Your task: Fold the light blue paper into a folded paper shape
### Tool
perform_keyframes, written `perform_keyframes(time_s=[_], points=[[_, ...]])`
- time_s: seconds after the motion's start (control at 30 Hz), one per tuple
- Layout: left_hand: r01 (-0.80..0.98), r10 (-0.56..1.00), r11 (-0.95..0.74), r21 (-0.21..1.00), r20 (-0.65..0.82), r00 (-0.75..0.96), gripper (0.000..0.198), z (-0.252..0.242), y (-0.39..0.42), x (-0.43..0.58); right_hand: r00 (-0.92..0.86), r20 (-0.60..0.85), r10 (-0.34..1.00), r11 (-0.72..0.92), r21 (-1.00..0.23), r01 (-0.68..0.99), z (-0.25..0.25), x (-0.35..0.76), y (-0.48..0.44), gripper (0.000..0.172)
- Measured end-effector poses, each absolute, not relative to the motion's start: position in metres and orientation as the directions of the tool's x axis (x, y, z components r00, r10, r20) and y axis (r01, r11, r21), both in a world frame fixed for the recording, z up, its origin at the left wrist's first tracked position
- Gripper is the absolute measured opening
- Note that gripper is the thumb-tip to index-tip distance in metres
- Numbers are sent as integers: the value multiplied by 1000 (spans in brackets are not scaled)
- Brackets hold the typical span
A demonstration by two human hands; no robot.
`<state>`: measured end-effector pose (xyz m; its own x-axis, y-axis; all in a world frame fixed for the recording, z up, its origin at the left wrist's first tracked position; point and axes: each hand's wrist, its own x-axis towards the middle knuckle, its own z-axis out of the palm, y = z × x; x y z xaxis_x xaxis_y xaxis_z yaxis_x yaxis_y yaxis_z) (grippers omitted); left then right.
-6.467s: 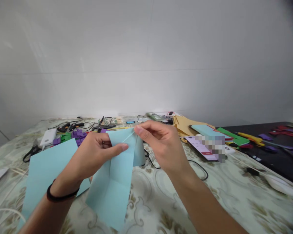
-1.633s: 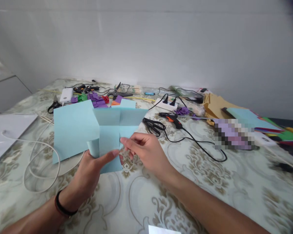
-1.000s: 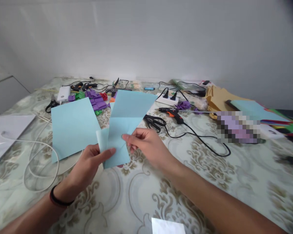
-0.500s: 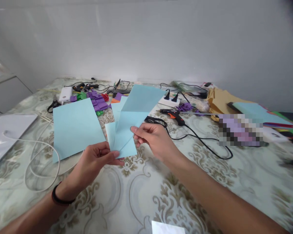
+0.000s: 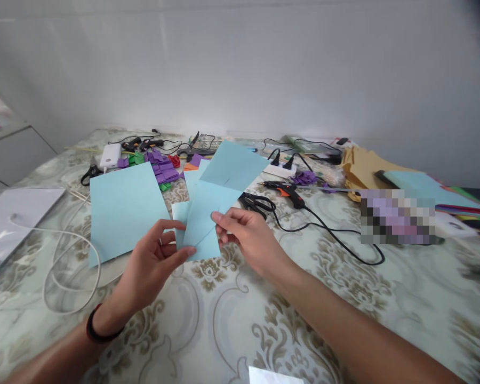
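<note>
A folded light-blue sheet of paper is held up over the table between my two hands. My left hand pinches its lower left corner, thumb in front and fingers curled beside the left flap. On its right edge, my right hand grips with the thumb on the front and the other fingers behind. A crease crosses the sheet and its upper part slants to the right. To the left lies a flat light-blue sheet. Partly hidden behind the held paper are more light-blue, orange and purple pieces.
A glue gun with a black cord lies right of centre, near a white power strip. Purple folded pieces, scissors and a white cable are at the left. Brown paper and coloured sheets are at the right.
My left fingers have lifted from under the paper's lower edge to its left flap. The paper's upper part has tilted and its fold shifted slightly. My right hand keeps its grip.
</note>
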<state>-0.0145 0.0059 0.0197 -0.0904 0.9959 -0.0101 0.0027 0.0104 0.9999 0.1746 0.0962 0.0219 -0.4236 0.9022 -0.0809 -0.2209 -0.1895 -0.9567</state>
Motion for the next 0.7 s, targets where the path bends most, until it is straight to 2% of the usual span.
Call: perform_keyframes(time_s=[0.07, 0.17, 0.33, 0.4, 0.47, 0.6, 0.7], points=[[44, 991, -8, 999, 14, -130, 30, 19, 6, -14, -441, -70, 895, -167, -968, -185, 22, 172, 92, 41], [73, 978, -27, 997, 41, -207, 32, 19, 6, -11, -470, -97, 877, -157, -984, -89, 19, 169, 86, 40], [-35, 956, 14, 999, -24, -292, 73, 21, 10, -13, -527, -132, 840, -101, -991, 88, 14, 168, 79, 44], [-56, 956, 69, 996, -82, -283, 80, 21, 12, -17, -569, -132, 812, -66, -989, 136, 16, 169, 78, 45], [-90, 957, 116, 989, -136, -255, 72, 22, 13, -20, -589, -105, 801, -23, -989, 146, 18, 169, 78, 45], [-139, 963, 212, 967, -231, -140, 41, 22, 12, -21, -559, 2, 829, 67, -993, 95, 19, 168, 80, 39], [-126, 957, 263, 956, -275, -92, 30, 22, 11, -19, -567, 18, 824, 80, -993, 85, 20, 169, 79, 35]])
